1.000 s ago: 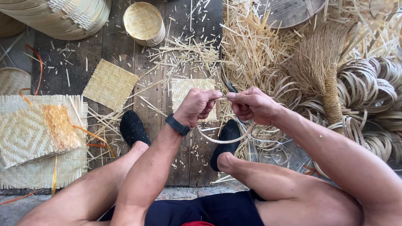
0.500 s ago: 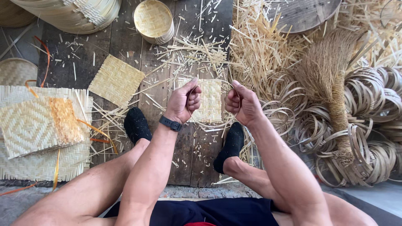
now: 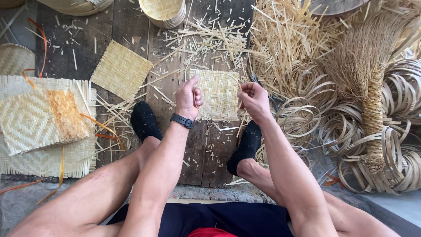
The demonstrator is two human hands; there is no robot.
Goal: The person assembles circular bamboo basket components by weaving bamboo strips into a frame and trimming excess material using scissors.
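Wooden plank floor (image 3: 131, 39): lying under everything, littered with short straw offcuts.

Heap of loose bamboo splints (image 3: 289, 39): spreading up and to the right of the grip.

Coiled bamboo strip hoops (image 3: 394, 145): piling well to the right of the person's right hand, some looping close to the right foot.

Large woven mat stack (image 3: 48, 162): sitting far to the left of the grip, with a smaller diamond-patterned mat (image 3: 26, 120) and an orange-stained piece (image 3: 66, 114) lying on top.

Straw hand broom (image 3: 370, 87): lying lengthwise over the hoops, well right of the hands.

Square woven mat (image 3: 122, 69): lying flat up and left of the left hand, apart from it.

Small woven mat (image 3: 219, 94): lying on the planks directly behind and between the two hands.

Round woven basket (image 3: 163, 11): standing well above the grip at the frame's top edge.

Left hand (image 3: 188, 97): curling closed, thumb and fingers pinching one end of a thin bamboo strip (image 3: 228, 75); black wristband (image 3: 181, 120) just below it.

Right hand (image 3: 253, 100): fingers pressing together on the strip's other end.

Thin bamboo strip: arching between the two hands, over the small woven mat.
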